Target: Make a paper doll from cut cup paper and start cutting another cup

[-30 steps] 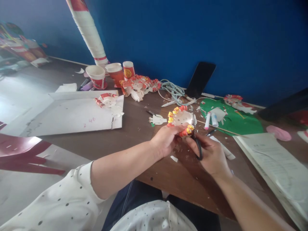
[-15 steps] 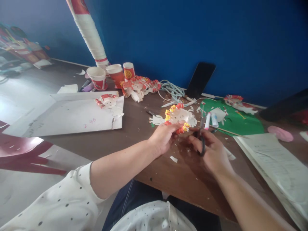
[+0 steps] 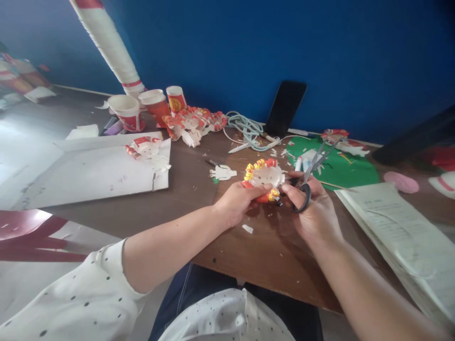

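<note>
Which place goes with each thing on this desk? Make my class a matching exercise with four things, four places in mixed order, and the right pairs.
Things
1. scissors
2. white cutout with red and yellow curls
3. black phone
4. pink oval

Places
A. propped at the blue wall
B. right of the green sheet
C. in the left hand
D. in the right hand

Pairs: 1-D, 2-C, 3-A, 4-B

Glare at left, blurred edges, soft shadows

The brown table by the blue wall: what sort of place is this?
Probably a craft workspace: there's a tall stack of paper cups, scissors in the right hand, and a cut-out paper figure.
</note>
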Demonstrator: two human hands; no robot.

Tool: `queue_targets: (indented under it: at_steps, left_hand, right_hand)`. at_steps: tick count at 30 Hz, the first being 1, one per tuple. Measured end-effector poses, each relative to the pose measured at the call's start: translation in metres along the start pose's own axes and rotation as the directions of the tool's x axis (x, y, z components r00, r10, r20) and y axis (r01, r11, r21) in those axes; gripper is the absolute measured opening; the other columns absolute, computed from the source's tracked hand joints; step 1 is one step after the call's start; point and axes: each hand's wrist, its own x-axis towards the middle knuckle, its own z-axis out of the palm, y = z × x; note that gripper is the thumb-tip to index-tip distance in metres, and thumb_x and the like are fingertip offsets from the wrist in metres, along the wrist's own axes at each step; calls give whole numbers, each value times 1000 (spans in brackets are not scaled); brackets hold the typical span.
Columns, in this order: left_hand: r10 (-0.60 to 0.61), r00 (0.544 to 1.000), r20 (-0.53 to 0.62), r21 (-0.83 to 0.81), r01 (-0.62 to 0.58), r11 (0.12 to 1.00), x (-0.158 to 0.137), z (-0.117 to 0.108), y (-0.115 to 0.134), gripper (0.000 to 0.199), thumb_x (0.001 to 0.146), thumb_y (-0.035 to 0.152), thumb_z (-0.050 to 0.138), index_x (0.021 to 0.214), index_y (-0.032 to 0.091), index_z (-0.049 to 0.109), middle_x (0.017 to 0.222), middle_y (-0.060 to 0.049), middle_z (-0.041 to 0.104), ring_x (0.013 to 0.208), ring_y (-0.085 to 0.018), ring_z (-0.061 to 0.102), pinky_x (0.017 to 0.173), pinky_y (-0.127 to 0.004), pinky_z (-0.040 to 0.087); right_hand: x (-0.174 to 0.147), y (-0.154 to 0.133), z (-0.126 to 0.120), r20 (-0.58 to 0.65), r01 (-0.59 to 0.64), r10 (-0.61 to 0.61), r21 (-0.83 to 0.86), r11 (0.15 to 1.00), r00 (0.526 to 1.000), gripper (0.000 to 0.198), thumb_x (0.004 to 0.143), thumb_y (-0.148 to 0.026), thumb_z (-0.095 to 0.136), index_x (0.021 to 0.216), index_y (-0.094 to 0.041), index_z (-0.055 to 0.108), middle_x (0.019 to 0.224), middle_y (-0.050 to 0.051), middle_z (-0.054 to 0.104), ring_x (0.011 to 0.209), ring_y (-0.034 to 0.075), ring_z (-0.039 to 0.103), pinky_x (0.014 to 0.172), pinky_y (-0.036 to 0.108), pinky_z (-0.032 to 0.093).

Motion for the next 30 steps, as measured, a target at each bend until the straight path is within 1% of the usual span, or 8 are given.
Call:
queue_targets:
  at_steps: [7, 11, 15, 17, 20, 25, 28, 30]
  left_hand:
    - [17, 1000, -9, 8, -17, 1000, -1, 1, 0, 29, 60, 28, 83, 83, 14, 71, 80, -4, 70, 63, -8, 58, 59, -21, 41]
    - [49, 999, -2, 10, -49, 999, 0, 0, -2, 29, 60, 26, 83, 82, 12, 71, 79, -4, 69, 63, -8, 58, 60, -21, 42]
    - [72, 996, 42, -60, -70, 996, 0, 1, -2, 28, 62, 23, 83, 85, 12, 71, 83, -6, 71, 73, -12, 64, 73, -25, 49]
    - [72, 997, 34, -95, -69, 993, 0, 1, -2, 26, 63, 22, 81, 85, 12, 71, 85, -7, 72, 75, -14, 66, 77, -27, 51]
    - [76, 997, 11, -108, -74, 991, 1, 1, -2, 23, 66, 22, 80, 84, 12, 71, 82, -7, 72, 73, -15, 66, 75, -29, 52]
    - [148, 986, -75, -89, -154, 984, 2, -1, 2, 21, 67, 23, 80, 83, 12, 71, 79, -5, 71, 70, -13, 64, 70, -25, 51]
    - [169, 979, -114, -119, -182, 976, 2, -3, 7, 21, 66, 22, 80, 83, 12, 71, 79, -4, 70, 70, -11, 63, 69, -23, 50]
    - [151, 982, -113, -138, -166, 976, 2, -4, 9, 20, 66, 21, 79, 81, 12, 70, 76, -3, 70, 68, -11, 63, 68, -23, 49]
  right_hand:
    - [0, 1, 0, 11, -13, 13, -41, 999, 1000, 38, 67, -26, 77, 102, -25, 62, 84, -2, 62, 72, 12, 59, 65, 25, 48]
    - [0, 4, -3, 5, 19, -19, -140, 990, 1000, 37, 71, -32, 74, 105, -25, 60, 86, -1, 62, 73, 14, 60, 65, 27, 49]
    - [-1, 6, -6, 51, 40, -33, -162, 986, 998, 36, 73, -32, 73, 106, -26, 60, 86, -2, 62, 74, 14, 60, 68, 27, 47]
    - [-2, 6, -6, 54, 48, -40, -156, 987, 998, 33, 73, -30, 73, 104, -26, 62, 84, -2, 60, 73, 13, 59, 66, 26, 46]
    - [-3, 5, -5, 49, 52, -45, -152, 987, 998, 30, 73, -27, 73, 101, -25, 64, 82, -2, 60, 71, 12, 56, 62, 24, 43]
    - [-1, 6, -7, -15, -13, 11, -151, 989, 1000, 32, 70, -25, 73, 101, -22, 64, 80, -2, 59, 62, 9, 51, 53, 21, 38]
    - [1, 6, -9, -52, -25, 15, -187, 982, 999, 34, 69, -27, 74, 101, -21, 64, 73, -3, 57, 57, 9, 49, 50, 22, 37]
    - [0, 5, -9, -58, -20, 7, -222, 975, 998, 36, 69, -31, 76, 101, -20, 65, 70, -3, 57, 56, 10, 49, 49, 22, 37]
